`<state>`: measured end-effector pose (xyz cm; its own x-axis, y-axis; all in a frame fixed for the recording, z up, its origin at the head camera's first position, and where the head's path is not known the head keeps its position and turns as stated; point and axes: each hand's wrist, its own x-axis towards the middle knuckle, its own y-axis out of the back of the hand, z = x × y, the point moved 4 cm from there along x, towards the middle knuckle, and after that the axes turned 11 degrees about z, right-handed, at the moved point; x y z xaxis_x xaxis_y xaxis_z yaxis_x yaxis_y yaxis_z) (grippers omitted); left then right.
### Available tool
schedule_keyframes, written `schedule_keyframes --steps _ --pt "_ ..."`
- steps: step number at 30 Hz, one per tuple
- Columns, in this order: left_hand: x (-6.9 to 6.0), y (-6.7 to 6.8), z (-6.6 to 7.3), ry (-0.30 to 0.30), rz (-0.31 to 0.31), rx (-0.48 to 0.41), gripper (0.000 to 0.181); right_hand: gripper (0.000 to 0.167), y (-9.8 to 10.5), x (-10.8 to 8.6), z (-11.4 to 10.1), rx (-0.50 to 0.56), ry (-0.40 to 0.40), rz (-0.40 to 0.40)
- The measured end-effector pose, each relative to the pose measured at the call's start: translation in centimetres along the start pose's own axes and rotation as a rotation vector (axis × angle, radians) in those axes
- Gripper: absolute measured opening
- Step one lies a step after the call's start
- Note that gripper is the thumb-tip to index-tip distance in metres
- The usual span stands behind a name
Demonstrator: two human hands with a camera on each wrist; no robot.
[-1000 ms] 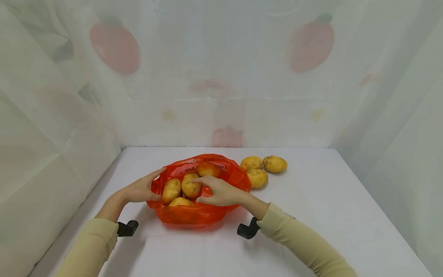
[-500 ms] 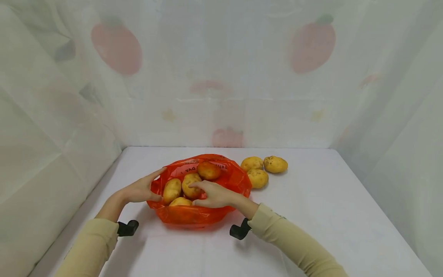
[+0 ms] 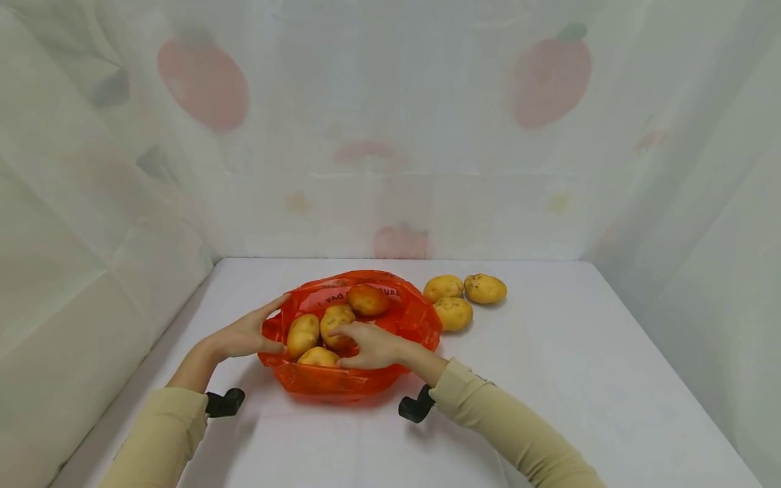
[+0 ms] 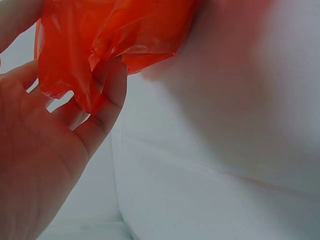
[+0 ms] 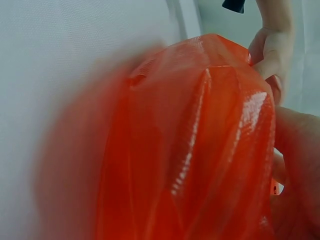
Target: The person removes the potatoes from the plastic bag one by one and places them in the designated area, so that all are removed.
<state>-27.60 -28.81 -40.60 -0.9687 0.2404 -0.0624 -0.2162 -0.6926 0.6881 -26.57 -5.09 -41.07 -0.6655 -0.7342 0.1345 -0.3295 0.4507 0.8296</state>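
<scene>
A red plastic bag (image 3: 329, 383) sits on the table with its mouth spread, and several potatoes lie inside. The left hand (image 3: 240, 335) holds the bag's left edge; in the left wrist view its fingers (image 4: 114, 82) curl about the crumpled plastic (image 4: 72, 47). Over the bag's mouth, the right hand (image 3: 373, 347) has thumb and forefinger apart. Its fingertips are at the middle potato (image 3: 335, 317); whether they touch it is unclear. Another potato (image 3: 369, 300) rests against the far wall. In the right wrist view the bag's side (image 5: 185, 150) covers most of that hand.
Three loose potatoes (image 3: 485, 289) lie just right of the bag on the white table (image 3: 549, 366). Pale printed sheets (image 3: 476, 176) hang behind the table and along both sides.
The right hand has shifted left and slightly nearer, from the bag's middle toward the near-left potatoes. The left hand, the bag and the loose potatoes stay practically where they were.
</scene>
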Motion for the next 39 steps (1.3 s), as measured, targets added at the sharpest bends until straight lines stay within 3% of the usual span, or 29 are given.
schedule_keyframes --steps 9,22,39 --pt "0.0 -0.1 -0.3 -0.003 0.004 0.001 0.099 0.055 -1.0 0.1 -0.7 0.004 0.117 -0.041" --pt "-0.2 0.1 0.1 -0.007 -0.005 -0.015 0.099 0.062 -2.9 0.5 -0.5 0.024 0.031 -0.084" --pt "0.1 -0.1 -0.2 0.022 -0.012 0.007 0.100 0.059 -3.0 0.5 -0.4 0.058 0.033 -0.076"
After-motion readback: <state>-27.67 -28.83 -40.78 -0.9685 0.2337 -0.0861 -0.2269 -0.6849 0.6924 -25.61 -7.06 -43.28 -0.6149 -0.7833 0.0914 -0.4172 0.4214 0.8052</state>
